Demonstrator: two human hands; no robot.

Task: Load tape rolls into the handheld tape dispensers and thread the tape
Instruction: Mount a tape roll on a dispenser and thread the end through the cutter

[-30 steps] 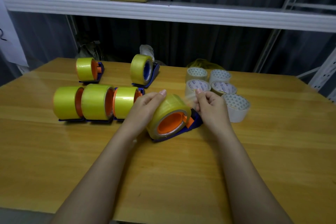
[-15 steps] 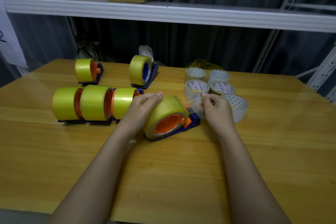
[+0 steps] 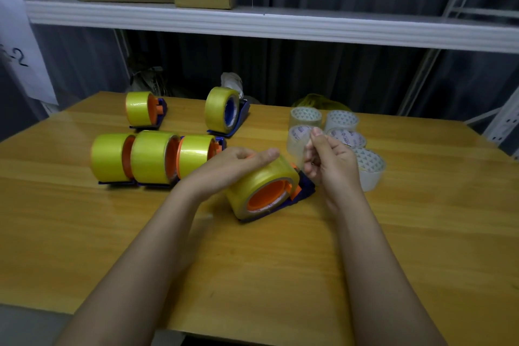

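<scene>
Five loaded blue-orange plastic tape dispensers (image 3: 157, 157) toward wooden table's (image 3: 280, 261) far-left corner; sixth yellow-roll dispenser (image 3: 266, 191) mid-threading: left hand (image 3: 233, 166) pressing, fingers together; right hand (image 3: 328, 160) pinching clear tape end (image 3: 297, 146); five whitish spare rolls (image 3: 341, 121) unloaded, far edge.

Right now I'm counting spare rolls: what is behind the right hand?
Loose whitish tape rolls stand behind the right hand on the table. Five show; the hand covers part of two, and any others behind it are hidden.

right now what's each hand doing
Left hand: rests on the yellow tape roll, steadying it.
Right hand: pinches the clear tape end.
</scene>
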